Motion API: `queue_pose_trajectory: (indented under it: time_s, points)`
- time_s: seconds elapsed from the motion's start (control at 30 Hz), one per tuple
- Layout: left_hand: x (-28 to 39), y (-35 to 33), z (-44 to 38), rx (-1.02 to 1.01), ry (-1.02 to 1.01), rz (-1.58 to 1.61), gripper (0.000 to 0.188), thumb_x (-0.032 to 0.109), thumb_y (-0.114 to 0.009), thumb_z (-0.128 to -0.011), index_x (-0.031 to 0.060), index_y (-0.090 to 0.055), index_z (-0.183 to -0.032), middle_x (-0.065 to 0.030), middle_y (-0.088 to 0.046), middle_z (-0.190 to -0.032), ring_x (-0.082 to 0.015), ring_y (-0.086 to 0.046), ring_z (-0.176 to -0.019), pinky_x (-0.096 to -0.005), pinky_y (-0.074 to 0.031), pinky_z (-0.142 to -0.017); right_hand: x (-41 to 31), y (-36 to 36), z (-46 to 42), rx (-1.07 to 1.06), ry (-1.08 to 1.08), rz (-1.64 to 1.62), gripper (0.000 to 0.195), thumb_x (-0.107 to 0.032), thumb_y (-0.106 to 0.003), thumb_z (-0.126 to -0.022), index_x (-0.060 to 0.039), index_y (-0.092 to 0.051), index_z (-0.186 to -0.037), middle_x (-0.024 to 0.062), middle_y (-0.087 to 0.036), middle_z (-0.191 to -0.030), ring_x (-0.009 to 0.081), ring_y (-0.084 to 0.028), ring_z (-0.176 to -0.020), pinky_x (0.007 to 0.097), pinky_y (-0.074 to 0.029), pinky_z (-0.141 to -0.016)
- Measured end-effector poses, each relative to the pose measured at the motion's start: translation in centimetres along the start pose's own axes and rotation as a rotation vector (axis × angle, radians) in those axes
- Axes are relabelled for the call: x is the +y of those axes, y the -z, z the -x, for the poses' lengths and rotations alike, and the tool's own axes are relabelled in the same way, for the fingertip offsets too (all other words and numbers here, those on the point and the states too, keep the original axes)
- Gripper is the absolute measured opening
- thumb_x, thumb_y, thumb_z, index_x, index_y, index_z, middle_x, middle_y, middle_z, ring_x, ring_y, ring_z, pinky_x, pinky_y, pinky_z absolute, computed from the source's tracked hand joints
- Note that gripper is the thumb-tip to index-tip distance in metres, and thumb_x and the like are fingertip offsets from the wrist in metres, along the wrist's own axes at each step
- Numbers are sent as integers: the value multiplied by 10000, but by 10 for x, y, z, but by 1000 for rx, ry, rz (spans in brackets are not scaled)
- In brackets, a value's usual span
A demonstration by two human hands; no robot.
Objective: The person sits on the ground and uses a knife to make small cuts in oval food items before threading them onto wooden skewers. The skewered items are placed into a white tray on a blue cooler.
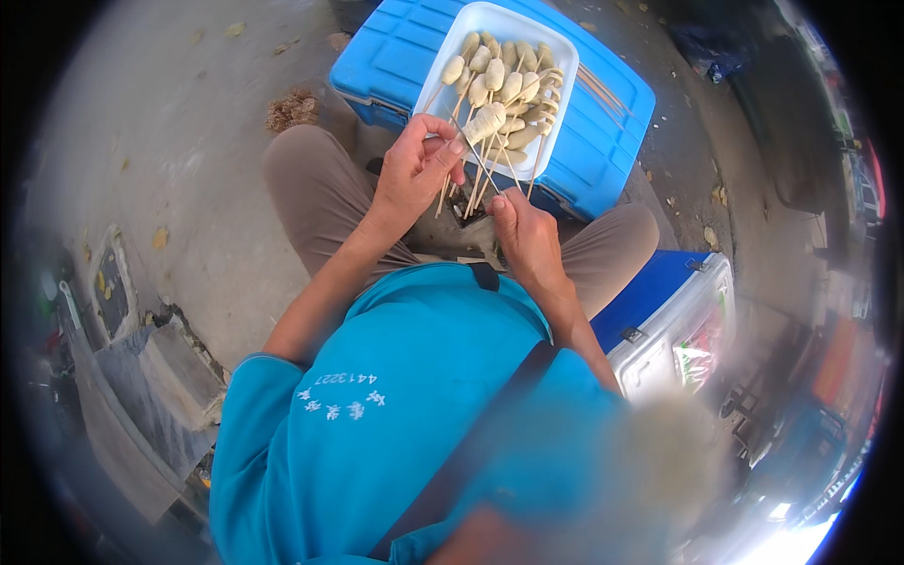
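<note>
My left hand (421, 161) grips the near end of a pale, sausage-shaped piece of food (485, 123), which has cuts across its surface. In my right hand (524, 227) is a thin knife (482, 164), its narrow blade slanting up and left against that piece, close to my left thumb. Just beyond both hands, a white plastic tray (567, 67) holds many similar pieces on wooden skewers (513, 169). Some pieces at its right side are cut into spirals (549, 99). Several skewer ends stick out over the tray's near edge.
The tray rests on the lid of a blue cooler box (385, 60) between my knees. Loose bamboo skewers (604, 88) lie on the lid's right side. A bundle of sticks (292, 110) lies on the ground at left. A blue and clear plastic box (657, 318) stands by my right thigh.
</note>
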State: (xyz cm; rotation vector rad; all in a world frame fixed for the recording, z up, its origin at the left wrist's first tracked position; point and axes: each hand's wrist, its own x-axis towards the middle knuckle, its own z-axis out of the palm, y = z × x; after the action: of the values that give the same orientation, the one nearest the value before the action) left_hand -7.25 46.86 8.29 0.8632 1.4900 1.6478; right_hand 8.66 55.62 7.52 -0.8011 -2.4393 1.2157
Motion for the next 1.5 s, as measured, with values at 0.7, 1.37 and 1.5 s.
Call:
queue_pose_trajectory:
  time_s: [0.7, 1.37, 1.5]
  points:
    - [-7, -3, -2, -28, -14, -28, 274, 243, -404, -1006, 28, -516, -1135, -23, -575, -695, -28, -377, -508, -180, -298, -457, 4, -2, 1, -48, -58, -42, 329, -327, -430, -974, -36, -529, -855, 221, -564, -676, 438, -554, -663, 482, -420, -579]
    - [-1, -7, -35, 73, 59, 753, 443, 406, -310, -1006, 37, -466, -1195, -101, -583, -1007, -206, -569, -921, -354, -463, -841, 5, -17, 6, -5, -119, -418, 183, -153, -630, -892, -29, -637, -1027, 16, -575, -613, 49, -524, -555, 228, -417, -506]
    - [-6, -1, -47, 81, -14, 718, 373, 385, -357, -1002, 51, -513, -1060, -68, -564, -852, -170, -553, -749, -320, -462, -693, 9, -24, 8, -15, -57, -333, 161, -139, -615, -900, -30, -634, -1018, 16, -545, -583, 55, -497, -522, 232, -409, -496]
